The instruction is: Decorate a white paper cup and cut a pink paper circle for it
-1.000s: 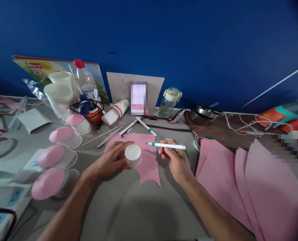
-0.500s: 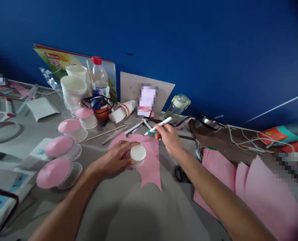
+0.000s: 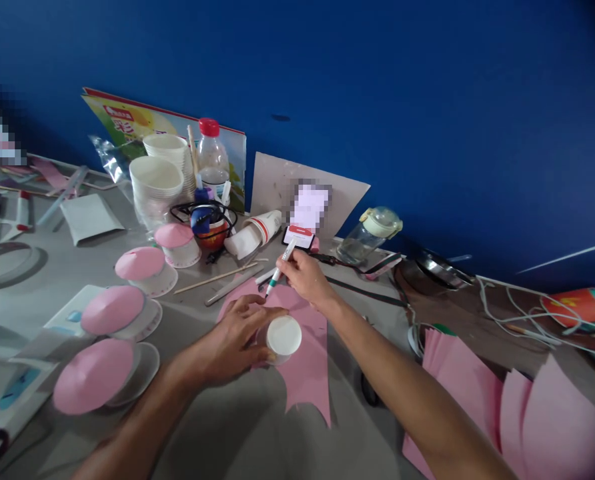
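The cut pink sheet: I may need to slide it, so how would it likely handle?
The pink sheet looks thin, so probably floppy. Its pointed corner might crease first. The white cup on it would likely drag along.

Can see, back left, clear bottle (image 3: pixel 212 160) with red cap, upright in front of colourful printed board (image 3: pixel 142 115) leaning on blue wall (image 3: pixel 402 100), plus red pot (image 3: pixel 213 235) near bottle's foot. Also shows pale panel (image 3: pixel 273 177) propped mid-wall, phone (image 3: pixel 310 208) upright before panel, screen pixelated, unreadable. To right, got glass jar (image 3: pixel 352 248) with cream-trimmed lid, tilted in view, then dark metal pan (image 3: pixel 440 272), then tangled white cables (image 3: pixel 537 339) on brown surface.
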`<state>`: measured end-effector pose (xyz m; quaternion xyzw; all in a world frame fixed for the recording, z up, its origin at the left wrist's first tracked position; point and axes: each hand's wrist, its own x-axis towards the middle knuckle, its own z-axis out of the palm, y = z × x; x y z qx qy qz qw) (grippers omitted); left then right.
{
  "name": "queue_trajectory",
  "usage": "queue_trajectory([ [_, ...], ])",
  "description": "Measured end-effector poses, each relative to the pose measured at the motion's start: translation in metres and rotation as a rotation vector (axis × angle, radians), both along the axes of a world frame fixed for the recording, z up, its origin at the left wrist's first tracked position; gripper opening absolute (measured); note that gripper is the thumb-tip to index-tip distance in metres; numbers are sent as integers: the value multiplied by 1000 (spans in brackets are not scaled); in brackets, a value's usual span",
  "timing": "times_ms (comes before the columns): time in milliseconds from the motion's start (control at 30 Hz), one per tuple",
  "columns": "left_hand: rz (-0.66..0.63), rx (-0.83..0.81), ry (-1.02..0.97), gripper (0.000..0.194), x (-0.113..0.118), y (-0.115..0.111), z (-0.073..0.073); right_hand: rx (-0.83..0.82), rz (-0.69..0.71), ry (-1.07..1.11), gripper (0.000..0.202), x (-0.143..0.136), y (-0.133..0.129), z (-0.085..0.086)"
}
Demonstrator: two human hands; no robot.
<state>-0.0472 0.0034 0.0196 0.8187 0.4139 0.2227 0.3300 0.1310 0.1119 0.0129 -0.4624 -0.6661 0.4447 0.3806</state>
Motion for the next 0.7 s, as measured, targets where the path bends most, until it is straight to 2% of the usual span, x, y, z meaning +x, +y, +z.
queue_trajectory([
  [167, -22, 21, 20, 59, -3, 0, -1, 4, 5, -90, 11, -2, 9, 8],
  [300, -49, 51, 26, 59, -4, 2, -6, -14, 88, -231, 8, -6, 8, 16],
  [567, -24, 161, 83, 63, -2, 3, -13, -234, 265, -155, 17, -9, 0, -2],
  [700, -17, 170, 91, 63, -1, 4, -17, -300, 348, -120, 21, -11, 1, -6],
])
